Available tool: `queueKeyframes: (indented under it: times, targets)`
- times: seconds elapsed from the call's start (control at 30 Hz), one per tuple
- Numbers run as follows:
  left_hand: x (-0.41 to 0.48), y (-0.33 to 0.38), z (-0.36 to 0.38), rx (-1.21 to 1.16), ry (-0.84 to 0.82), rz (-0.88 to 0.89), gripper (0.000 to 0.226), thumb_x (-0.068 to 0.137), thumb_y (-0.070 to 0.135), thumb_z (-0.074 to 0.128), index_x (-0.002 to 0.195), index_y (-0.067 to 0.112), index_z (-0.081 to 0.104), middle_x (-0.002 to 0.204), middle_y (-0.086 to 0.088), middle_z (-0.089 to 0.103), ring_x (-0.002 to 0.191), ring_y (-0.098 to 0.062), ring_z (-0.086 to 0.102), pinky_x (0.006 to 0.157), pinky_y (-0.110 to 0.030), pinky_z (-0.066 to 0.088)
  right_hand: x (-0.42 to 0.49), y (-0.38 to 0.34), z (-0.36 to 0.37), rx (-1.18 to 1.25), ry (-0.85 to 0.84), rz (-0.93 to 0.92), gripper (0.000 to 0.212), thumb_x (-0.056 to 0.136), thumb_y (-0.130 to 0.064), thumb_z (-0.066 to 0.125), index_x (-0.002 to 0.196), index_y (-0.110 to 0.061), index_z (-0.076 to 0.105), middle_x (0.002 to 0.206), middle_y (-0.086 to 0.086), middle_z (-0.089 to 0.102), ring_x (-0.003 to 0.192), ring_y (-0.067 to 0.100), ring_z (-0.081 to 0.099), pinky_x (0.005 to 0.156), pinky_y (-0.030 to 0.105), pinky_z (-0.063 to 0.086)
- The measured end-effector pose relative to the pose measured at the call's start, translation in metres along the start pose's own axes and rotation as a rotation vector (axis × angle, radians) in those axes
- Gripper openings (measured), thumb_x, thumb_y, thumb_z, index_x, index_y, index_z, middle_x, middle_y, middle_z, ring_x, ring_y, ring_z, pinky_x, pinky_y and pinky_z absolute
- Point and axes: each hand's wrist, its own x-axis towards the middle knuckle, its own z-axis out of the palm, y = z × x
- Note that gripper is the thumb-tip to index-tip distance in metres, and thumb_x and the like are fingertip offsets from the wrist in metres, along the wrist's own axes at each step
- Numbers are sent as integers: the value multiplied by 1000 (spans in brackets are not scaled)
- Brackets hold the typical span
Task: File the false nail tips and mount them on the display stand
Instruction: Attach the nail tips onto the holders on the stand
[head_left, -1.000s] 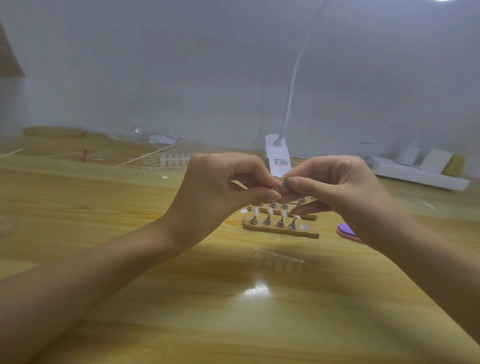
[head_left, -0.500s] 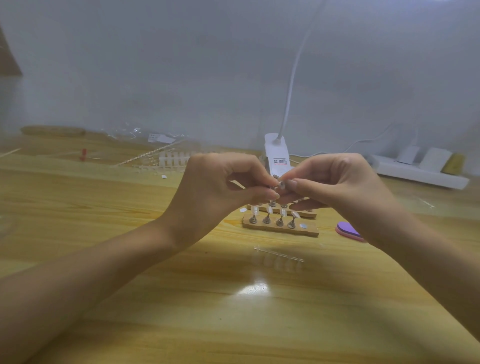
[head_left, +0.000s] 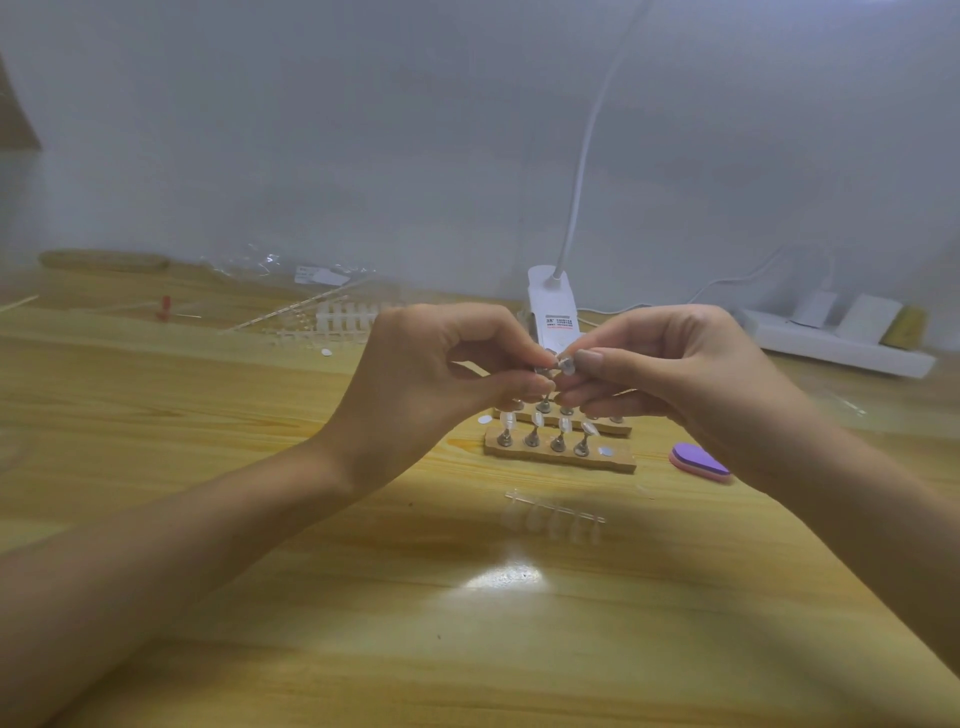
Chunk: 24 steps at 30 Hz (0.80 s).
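False nail tip is pinched at the fingertips of left hand and right hand, raised above display stand. Judged featherlight, thin, springy and slick; best gripped by its side edges.

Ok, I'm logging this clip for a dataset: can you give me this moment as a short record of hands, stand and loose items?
stand: two wooden bars on the table; front bar has four pegs with tips
left hand: pinches a small nail tip above the stand
right hand: pinches the same nail tip from the other side
nail file: purple, on the table right of the stand, untouched
strip of tips: clear, in front of the stand
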Motion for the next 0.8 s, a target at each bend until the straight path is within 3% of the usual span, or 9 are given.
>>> queueKeyframes:
  times: [0.2,0.6,0.8]
  targets:
    - [-1,-2,0,8,-8,-17,16,75,15,79,88,6,75,82,-1,75,77,-17,74,65,-33,61,0,0,-1,-34,-13,7,14,75,-20,75,85,-10,79,85,12,77,80,23,76,65,20,58]
    - [-6,-5,4,43,-13,-41,10,84,16,76,93,12,72,85,7,73,75,-13,74,59,-30,59,-1,-5,-1,-85,-35,24,12,74,-21,76,81,-11,77,84,11,77,79,21,76,60,23,59]
    - [-7,-4,6,44,-22,-31,6,87,18,73,92,20,70,91,8,71,77,-14,73,56,-23,55,-2,-9,-1,-89,-71,33,8,68,-25,78,75,-21,79,81,8,77,78,20,76,56,20,57]
